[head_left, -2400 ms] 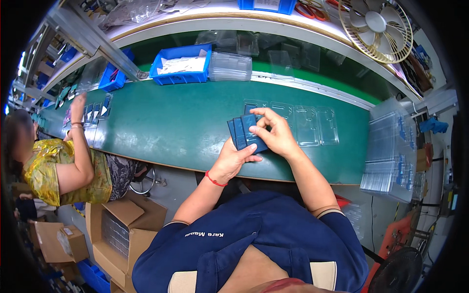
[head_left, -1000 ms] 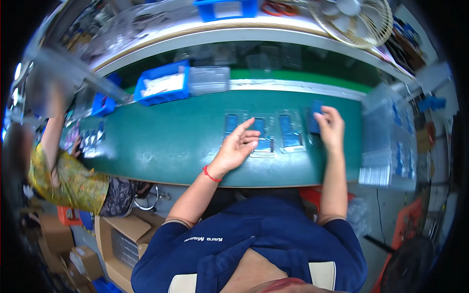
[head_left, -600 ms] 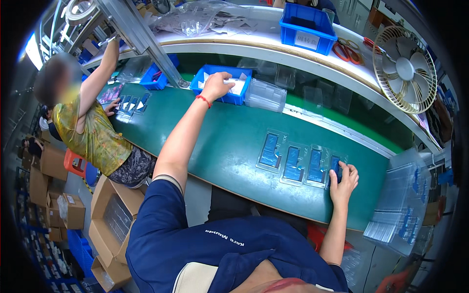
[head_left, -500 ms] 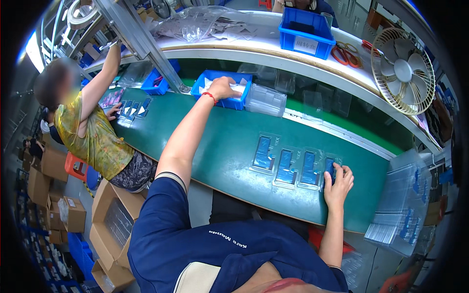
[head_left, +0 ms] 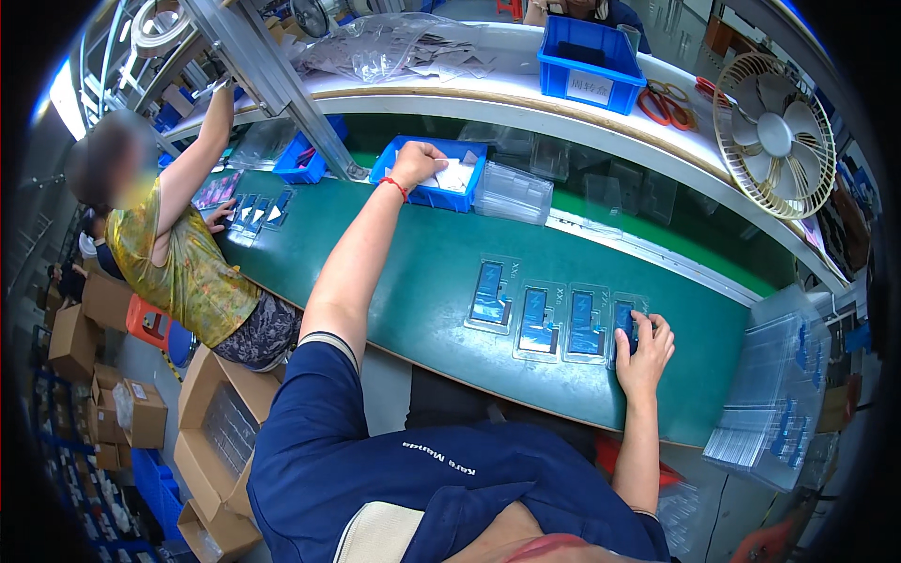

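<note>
My left hand [head_left: 418, 165] reaches into a blue bin [head_left: 457, 201] of white pieces at the bench's far side. Its fingers are pinched on a small white piece, partly hidden by the fingertips. At the right, my right hand [head_left: 646, 353] grips the last clear plastic tray [head_left: 623, 302] of a row, thumb on one side and fingers on the other. A dark blue flat insert lies in that tray, partly covered by the hand. To its left lie three similar clear trays with blue inserts: one [head_left: 586, 324], another [head_left: 538, 322] and the leftmost [head_left: 490, 294].
Stacked clear trays [head_left: 512, 194] stand beside the bin, and more clear trays [head_left: 765, 403] at the bench's right end. Above runs a white shelf with a blue box [head_left: 589, 75], scissors [head_left: 668, 105] and a fan [head_left: 774, 136]. A co-worker [head_left: 174, 253] sits at the left.
The row of trays has slid a little to the left, my right hand moving with it. My left hand has drawn slightly back leftward, fingers now pinched, baring more white pieces.
</note>
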`<state>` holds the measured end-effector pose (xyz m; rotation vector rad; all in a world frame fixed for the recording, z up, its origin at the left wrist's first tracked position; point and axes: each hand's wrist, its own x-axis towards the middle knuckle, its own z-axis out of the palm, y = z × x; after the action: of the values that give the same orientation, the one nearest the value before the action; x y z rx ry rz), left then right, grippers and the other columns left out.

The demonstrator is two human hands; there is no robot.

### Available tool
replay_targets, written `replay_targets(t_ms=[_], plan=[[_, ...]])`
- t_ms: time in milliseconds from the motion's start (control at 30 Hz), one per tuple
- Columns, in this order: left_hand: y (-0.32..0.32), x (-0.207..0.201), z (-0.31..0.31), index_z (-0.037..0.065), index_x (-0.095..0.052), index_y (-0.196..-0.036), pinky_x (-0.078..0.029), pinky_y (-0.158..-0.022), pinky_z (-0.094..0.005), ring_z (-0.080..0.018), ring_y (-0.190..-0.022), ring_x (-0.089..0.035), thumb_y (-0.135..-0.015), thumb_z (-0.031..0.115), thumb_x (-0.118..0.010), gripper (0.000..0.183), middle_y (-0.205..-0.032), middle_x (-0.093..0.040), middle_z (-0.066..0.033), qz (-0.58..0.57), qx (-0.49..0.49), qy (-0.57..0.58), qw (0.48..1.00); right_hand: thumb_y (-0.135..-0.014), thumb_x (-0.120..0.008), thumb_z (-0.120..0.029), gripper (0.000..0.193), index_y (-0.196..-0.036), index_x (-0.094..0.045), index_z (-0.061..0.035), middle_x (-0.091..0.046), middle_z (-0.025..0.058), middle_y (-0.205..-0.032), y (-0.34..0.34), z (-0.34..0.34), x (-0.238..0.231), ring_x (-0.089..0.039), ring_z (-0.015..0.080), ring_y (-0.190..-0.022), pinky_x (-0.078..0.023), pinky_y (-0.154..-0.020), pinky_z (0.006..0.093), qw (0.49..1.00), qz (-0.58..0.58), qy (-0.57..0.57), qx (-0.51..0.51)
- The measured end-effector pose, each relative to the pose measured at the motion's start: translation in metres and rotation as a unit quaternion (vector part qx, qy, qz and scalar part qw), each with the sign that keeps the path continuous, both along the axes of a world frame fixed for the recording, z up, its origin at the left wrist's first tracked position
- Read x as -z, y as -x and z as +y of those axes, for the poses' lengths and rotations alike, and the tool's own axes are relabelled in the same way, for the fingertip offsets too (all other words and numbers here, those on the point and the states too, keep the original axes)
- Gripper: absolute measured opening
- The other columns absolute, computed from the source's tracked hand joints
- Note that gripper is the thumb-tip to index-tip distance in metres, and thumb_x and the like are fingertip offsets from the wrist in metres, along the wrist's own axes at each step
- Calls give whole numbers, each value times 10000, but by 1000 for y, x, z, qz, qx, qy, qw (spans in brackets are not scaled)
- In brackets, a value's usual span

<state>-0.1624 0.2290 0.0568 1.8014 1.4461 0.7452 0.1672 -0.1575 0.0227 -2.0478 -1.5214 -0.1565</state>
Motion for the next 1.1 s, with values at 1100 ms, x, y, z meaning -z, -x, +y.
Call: replay_targets(t_ms=[1100], plan=[[-6, -9, -56, 39, -715, -915, -497, -833, -411, -322, -929, -642, -719, 238, -753, 282, -942, -686, -165, 168, -11, -241, 956, -653, -780, -129, 242, -876, -699, -77, -576, 54, -913, 93, 63, -10, -528, 237, -918, -354, -839, 371, 960, 127, 9, -249]])
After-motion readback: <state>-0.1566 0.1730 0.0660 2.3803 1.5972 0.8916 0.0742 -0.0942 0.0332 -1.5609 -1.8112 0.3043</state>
